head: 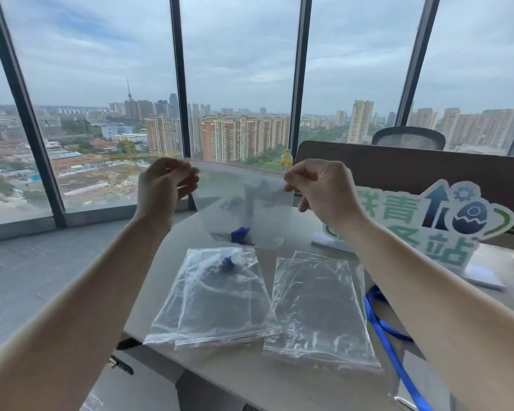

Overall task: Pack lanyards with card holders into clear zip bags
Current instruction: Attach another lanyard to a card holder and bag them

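I hold a clear zip bag (244,209) up in the air over the table, its red zip line along the top. My left hand (165,185) pinches its top left corner and my right hand (318,185) pinches its top right corner. Inside, a blue lanyard (239,234) has sunk to the bottom. Below on the table lies a stack of filled zip bags (217,298), blue showing inside the top one. Beside it on the right lies a stack of flat clear bags (318,307). A loose blue lanyard (386,330) runs along the table under my right forearm.
The grey table (250,378) ends at my left, with floor below. A green and white cut-out sign (445,221) stands at the back right before a brown partition (413,170). A yellow bottle (286,159) and tall windows lie beyond.
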